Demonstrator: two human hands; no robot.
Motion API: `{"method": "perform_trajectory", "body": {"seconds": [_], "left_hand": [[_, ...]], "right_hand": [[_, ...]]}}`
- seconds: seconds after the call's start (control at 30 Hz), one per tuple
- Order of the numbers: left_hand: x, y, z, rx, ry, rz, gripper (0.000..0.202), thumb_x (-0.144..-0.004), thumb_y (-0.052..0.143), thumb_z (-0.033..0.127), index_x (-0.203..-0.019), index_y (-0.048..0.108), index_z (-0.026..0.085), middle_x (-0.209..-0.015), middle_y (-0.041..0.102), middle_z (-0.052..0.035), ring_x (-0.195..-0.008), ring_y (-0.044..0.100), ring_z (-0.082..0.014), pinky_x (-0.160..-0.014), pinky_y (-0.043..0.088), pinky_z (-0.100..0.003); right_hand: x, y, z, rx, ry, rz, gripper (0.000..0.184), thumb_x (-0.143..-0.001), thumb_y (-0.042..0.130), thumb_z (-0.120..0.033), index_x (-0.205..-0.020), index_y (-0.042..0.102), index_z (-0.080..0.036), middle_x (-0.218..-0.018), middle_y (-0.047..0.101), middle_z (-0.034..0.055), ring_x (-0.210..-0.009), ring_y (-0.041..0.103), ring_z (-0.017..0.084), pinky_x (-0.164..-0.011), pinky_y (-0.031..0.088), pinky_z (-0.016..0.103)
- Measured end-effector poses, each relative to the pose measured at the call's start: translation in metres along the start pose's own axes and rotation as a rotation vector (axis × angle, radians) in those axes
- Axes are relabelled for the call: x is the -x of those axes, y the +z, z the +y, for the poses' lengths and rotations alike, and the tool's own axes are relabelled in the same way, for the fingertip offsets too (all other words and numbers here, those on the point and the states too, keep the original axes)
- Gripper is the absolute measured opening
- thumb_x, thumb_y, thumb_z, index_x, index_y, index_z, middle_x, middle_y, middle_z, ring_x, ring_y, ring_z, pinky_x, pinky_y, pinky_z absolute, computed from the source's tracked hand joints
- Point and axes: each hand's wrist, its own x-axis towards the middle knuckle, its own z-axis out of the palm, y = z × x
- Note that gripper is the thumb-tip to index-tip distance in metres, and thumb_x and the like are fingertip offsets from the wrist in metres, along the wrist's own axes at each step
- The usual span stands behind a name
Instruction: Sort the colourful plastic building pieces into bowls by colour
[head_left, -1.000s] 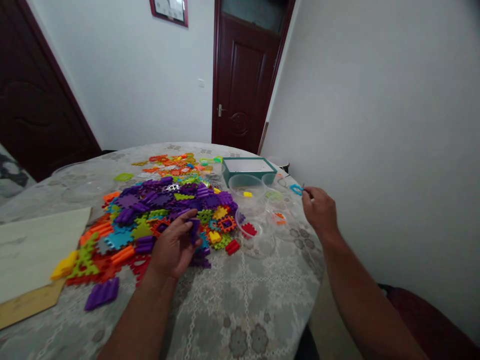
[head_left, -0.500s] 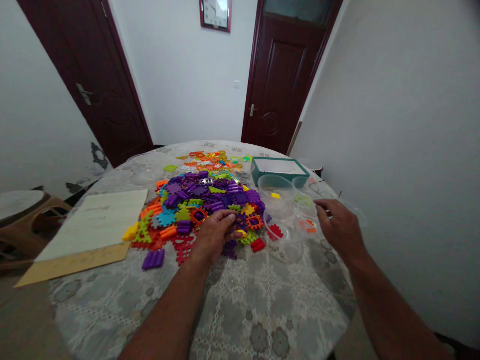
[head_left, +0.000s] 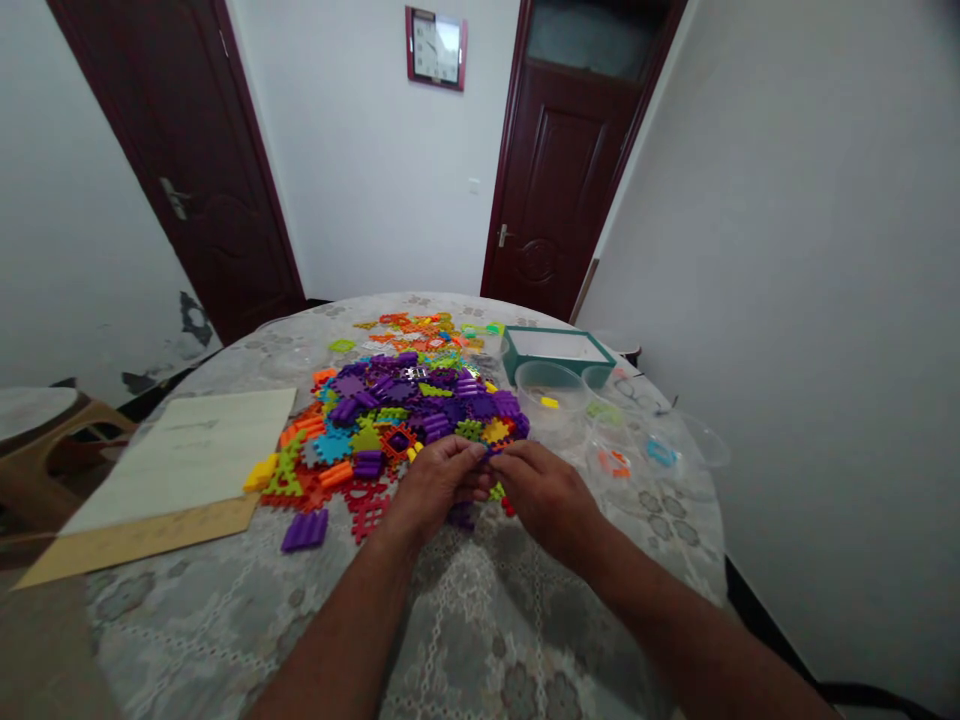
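My left hand is closed at the near edge of the pile of plastic interlocking pieces, thumb against its curled fingers. Close beside it, my right hand pinches with its fingertips almost touching the left ones. A bit of a small purple interlocking piece shows between the two sets of fingertips; most of it is hidden by them. Just below the fingers lie a purple piece and a red piece, partly covered by my hands.
Clear round tubs stand on the right, one with a yellow piece, another with orange pieces. Behind them is a green-edged box. Paper sheets lie left, near a loose purple piece. More pieces are farther back.
My right hand has moved left from beside the tubs to meet my left hand. A blue piece in a right-hand tub is now uncovered. The view has tilted slightly upward.
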Motion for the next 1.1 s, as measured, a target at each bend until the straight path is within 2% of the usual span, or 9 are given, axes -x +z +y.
{"method": "perform_trajectory", "body": {"seconds": [0.17,0.33,0.47,0.57,0.63,0.73,0.87,0.93,1.1], "left_hand": [[0.001,0.004,0.001,-0.067,0.050,0.063,0.051,-0.083,0.075,0.067,-0.088,0.066,0.017,-0.075,0.074,-0.0053,-0.058,0.068,-0.0146,-0.058,0.056,-0.026],[-0.001,-0.001,0.005,-0.178,0.214,0.266,0.043,-0.091,0.066,0.061,-0.082,0.065,0.019,-0.068,0.069,-0.0010,-0.051,0.064,-0.0133,-0.053,0.051,-0.024],[-0.001,-0.006,0.009,-0.314,0.322,0.413,0.030,-0.091,0.067,0.048,-0.080,0.066,0.020,-0.066,0.069,0.0003,-0.050,0.062,-0.0130,-0.052,0.047,-0.023],[0.000,-0.008,0.009,-0.328,0.362,0.473,0.027,-0.092,0.065,0.046,-0.084,0.066,0.021,-0.068,0.070,0.0005,-0.050,0.060,-0.0130,-0.051,0.045,-0.023],[0.001,-0.008,0.009,-0.324,0.383,0.522,0.026,-0.093,0.064,0.046,-0.086,0.065,0.021,-0.068,0.069,0.0009,-0.051,0.059,-0.0130,-0.050,0.044,-0.023],[0.002,-0.009,0.011,-0.300,0.422,0.605,0.023,-0.095,0.062,0.044,-0.089,0.064,0.021,-0.070,0.067,0.0017,-0.052,0.057,-0.0126,-0.050,0.043,-0.023],[0.003,-0.014,0.016,-0.258,0.518,0.743,0.021,-0.098,0.058,0.041,-0.090,0.063,0.022,-0.073,0.065,0.0017,-0.058,0.057,-0.0125,-0.055,0.045,-0.023],[0.004,-0.020,0.021,-0.232,0.584,0.822,0.021,-0.099,0.056,0.041,-0.093,0.063,0.022,-0.076,0.066,0.0014,-0.061,0.058,-0.0129,-0.058,0.047,-0.023],[0.019,-0.046,0.044,-0.260,0.721,1.079,0.015,-0.097,0.057,0.034,-0.102,0.063,0.021,-0.090,0.070,-0.0013,-0.078,0.063,-0.0146,-0.075,0.052,-0.026]], "right_hand": [[-0.017,-0.020,0.020,-0.098,0.063,-0.042,0.014,-0.103,0.059,-0.017,-0.107,0.072,-0.021,-0.100,0.073,0.0064,-0.091,0.069,0.018,-0.084,0.056,0.030],[-0.069,-0.044,0.098,-0.106,0.329,-0.103,0.017,-0.097,0.061,-0.023,-0.101,0.076,-0.019,-0.082,0.075,0.0020,-0.070,0.068,0.015,-0.073,0.053,0.028],[-0.116,-0.053,0.169,0.088,0.585,0.083,0.022,-0.091,0.060,-0.019,-0.102,0.079,-0.015,-0.084,0.078,0.0053,-0.077,0.070,0.018,-0.081,0.053,0.030],[-0.131,-0.057,0.188,0.165,0.640,0.187,0.031,-0.089,0.057,-0.017,-0.112,0.078,-0.012,-0.102,0.079,0.0122,-0.093,0.071,0.022,-0.094,0.052,0.036],[-0.126,-0.056,0.176,0.175,0.601,0.243,0.033,-0.090,0.055,-0.017,-0.114,0.077,-0.011,-0.111,0.078,0.0153,-0.100,0.071,0.024,-0.099,0.051,0.038],[-0.097,-0.039,0.122,0.072,0.428,0.308,0.029,-0.094,0.055,-0.022,-0.111,0.077,-0.015,-0.107,0.079,0.0122,-0.096,0.072,0.024,-0.095,0.053,0.037],[-0.035,0.011,0.028,-0.223,0.124,0.088,0.021,-0.098,0.056,-0.020,-0.108,0.074,-0.021,-0.103,0.077,0.0071,-0.093,0.071,0.021,-0.086,0.056,0.033],[-0.007,0.038,-0.003,-0.249,0.030,-0.005,0.023,-0.096,0.054,-0.014,-0.108,0.073,-0.021,-0.104,0.075,0.0083,-0.095,0.070,0.022,-0.087,0.056,0.034],[0.026,0.074,-0.019,-0.064,0.021,-0.072,0.032,-0.094,0.056,-0.011,-0.121,0.071,-0.021,-0.125,0.070,0.0139,-0.113,0.065,0.029,-0.100,0.056,0.043]]}}
